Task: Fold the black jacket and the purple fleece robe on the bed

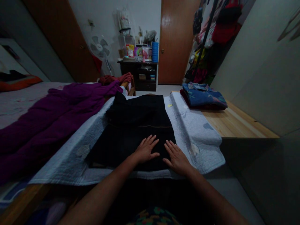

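Left hand (146,150), right hand (177,157) palm-down on black cloth (131,140); white quilt (195,131) beneath; blue shirt (199,95) at right, purple blanket (61,112) at left.

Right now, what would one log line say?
left hand: palm-down on black cloth | right hand: palm-down at cloth's right edge | quilted cover: underneath

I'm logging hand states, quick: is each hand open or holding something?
Left hand: open, palm down on the black cloth, holding nothing.
Right hand: open, palm down by the cloth's right edge, holding nothing.

Two hands (145,150), one black garment (131,136); one purple blanket (56,120) at nine o'clock; one pedestal fan (99,47) at eleven; two wooden doors (176,43), ten and one.
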Motion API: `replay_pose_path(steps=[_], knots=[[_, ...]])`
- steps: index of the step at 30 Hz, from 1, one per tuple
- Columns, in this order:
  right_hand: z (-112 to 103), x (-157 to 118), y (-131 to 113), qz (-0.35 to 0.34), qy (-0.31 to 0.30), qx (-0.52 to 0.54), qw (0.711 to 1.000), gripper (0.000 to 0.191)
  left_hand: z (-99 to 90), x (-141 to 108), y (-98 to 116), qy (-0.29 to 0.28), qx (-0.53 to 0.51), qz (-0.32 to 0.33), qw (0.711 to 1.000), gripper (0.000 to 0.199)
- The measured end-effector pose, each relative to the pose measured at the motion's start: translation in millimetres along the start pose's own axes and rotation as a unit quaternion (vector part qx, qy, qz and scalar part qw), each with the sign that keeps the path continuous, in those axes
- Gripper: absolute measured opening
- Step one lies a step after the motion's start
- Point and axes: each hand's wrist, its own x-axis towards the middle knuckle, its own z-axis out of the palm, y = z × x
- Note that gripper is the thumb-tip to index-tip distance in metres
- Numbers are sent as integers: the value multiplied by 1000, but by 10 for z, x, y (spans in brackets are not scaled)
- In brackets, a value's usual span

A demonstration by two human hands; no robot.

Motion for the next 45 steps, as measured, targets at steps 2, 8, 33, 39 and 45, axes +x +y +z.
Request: replay_pose_path(steps=[2,8,33,39,45], knots=[[-118,-5,-33,4,-22,16,1000,65,-31,-11,11,14,-3,8,1000,71],[-546,564,57,67,-14,75,995,37,-203,274,19,147,-12,9,989,34],[-285,2209,616,197,18,48,979,35,-461,1705,-382,195,35,-78,977,43],[59,2512,915,160,86,79,980,51,-336,1905,-537,179,26,-132,975,32],[242,2630,1083,130,51,15,990,53,-225,1900,-567,230,29,-125,965,25]])
